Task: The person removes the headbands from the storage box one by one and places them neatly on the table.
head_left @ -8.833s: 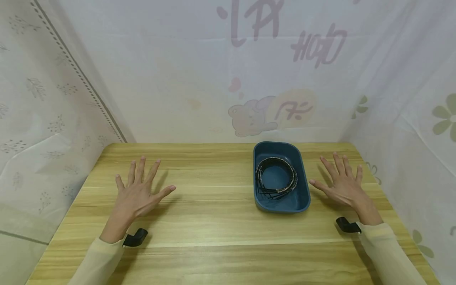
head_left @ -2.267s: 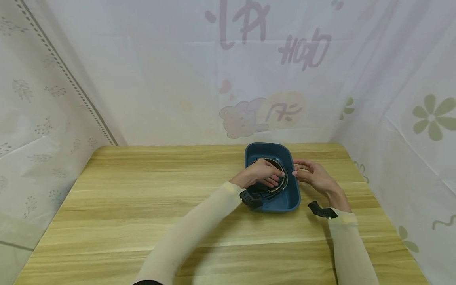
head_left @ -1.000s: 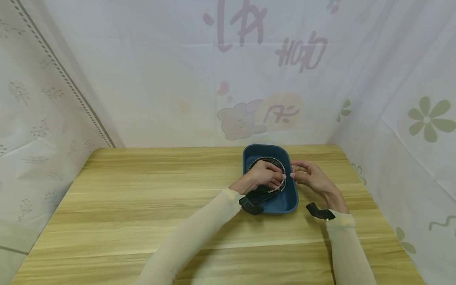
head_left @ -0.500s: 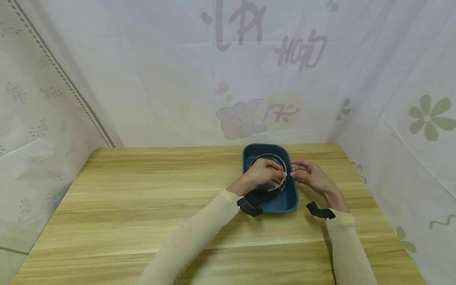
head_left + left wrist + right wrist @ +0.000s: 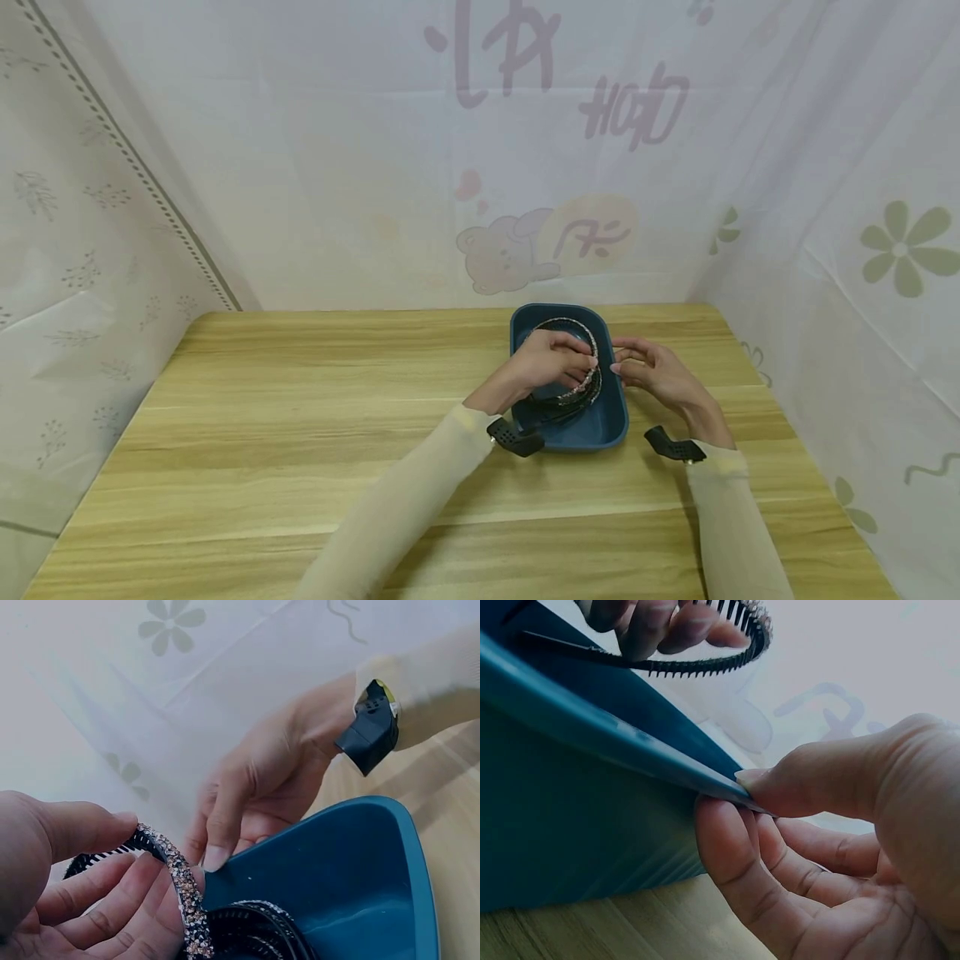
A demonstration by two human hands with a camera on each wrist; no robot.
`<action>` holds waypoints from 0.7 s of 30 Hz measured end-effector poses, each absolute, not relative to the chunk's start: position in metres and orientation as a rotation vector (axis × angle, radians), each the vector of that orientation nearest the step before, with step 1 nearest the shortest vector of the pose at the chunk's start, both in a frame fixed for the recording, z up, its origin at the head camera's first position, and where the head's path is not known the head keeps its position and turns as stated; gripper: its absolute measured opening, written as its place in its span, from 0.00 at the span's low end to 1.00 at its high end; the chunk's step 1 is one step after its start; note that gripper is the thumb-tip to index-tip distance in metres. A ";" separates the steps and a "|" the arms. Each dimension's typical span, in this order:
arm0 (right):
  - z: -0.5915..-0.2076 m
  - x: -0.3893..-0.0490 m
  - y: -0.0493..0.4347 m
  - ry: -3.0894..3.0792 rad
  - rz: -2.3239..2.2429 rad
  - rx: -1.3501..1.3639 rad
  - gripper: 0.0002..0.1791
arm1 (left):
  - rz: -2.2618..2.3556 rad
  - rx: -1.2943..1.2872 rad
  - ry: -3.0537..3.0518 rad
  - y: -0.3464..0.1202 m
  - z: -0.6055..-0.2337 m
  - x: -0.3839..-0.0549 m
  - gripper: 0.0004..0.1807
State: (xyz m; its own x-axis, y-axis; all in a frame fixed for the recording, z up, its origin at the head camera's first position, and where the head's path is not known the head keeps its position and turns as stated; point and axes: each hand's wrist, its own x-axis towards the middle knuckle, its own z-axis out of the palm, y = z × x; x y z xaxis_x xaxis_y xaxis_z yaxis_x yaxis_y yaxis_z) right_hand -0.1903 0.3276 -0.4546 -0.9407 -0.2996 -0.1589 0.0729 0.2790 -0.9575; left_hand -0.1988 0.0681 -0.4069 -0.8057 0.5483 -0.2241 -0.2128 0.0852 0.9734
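Note:
My left hand (image 5: 553, 360) pinches a black toothed headband (image 5: 184, 889) covered in silver and copper glitter, thumb on its outer face and fingers inside the curve. The headband is raised above several others (image 5: 259, 930) that lie stacked in the blue plastic basin (image 5: 596, 429). In the right wrist view its comb teeth (image 5: 697, 667) and one thin end show over the basin. My right hand (image 5: 663, 379) grips the basin's right rim, thumb (image 5: 795, 780) over the top and fingers beneath, outside the wall.
The basin stands on a wood-grain table (image 5: 300, 433) toward the back right. A printed white cloth (image 5: 337, 167) hangs behind the table and along both sides. Each wrist wears a black camera mount (image 5: 517, 437).
Both hands have come from lying spread on the table to the basin. Over the last second the left hand has lifted one headband off the stack, drawing slightly left; the right hand stays put.

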 end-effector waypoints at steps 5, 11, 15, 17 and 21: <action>-0.454 -0.191 0.328 2.238 -1.704 -0.212 0.32 | 1.791 0.350 1.824 0.065 -0.401 -0.196 0.13; -0.453 -0.191 0.328 2.220 -1.719 -0.211 0.32 | 1.802 0.398 1.822 0.059 -0.389 -0.191 0.13; -0.453 -0.191 0.327 2.210 -1.729 -0.212 0.33 | 1.819 0.424 1.824 0.054 -0.379 -0.187 0.13; -0.453 -0.191 0.327 2.209 -1.729 -0.212 0.33 | 1.829 0.431 1.833 0.052 -0.374 -0.185 0.13; -0.454 -0.191 0.327 2.210 -1.727 -0.216 0.33 | 1.849 0.450 1.856 0.047 -0.369 -0.183 0.13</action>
State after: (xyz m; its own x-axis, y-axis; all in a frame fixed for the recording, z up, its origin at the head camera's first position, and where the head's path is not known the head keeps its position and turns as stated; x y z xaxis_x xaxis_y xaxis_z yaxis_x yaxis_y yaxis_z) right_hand -0.1907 0.3269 -0.4535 -0.9350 -0.3155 -0.1619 0.0807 0.2553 -0.9635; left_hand -0.1834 0.0468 -0.3688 -0.8312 0.5464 -0.1027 -0.1005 0.0339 0.9944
